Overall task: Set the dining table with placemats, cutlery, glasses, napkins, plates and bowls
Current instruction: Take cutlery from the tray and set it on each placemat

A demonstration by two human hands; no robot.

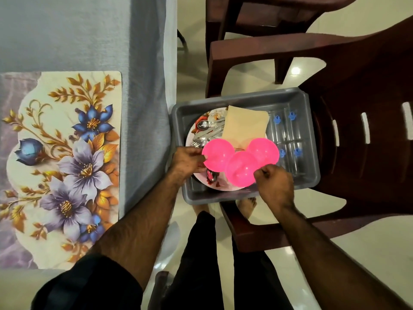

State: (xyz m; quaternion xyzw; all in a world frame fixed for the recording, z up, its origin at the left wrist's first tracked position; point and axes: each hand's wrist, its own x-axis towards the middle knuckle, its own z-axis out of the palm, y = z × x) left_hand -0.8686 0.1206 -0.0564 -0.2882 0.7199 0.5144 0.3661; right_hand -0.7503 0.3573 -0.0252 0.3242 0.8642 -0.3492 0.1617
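A flowered placemat (60,166) lies on the grey tabletop (78,32). The left hand (186,163) pinches a pink bowl (218,155); the right hand (276,186) pinches another bowl (241,171), over plates (221,185), cutlery (205,133), napkins (245,125) and glasses (288,135) in a grey tub (288,97) on a brown chair (357,130).

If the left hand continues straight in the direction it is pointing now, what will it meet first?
Most likely the left pink bowl: the left hand points right across the grey tub, fingertips already at that bowl's rim. Whether they touch is unclear.
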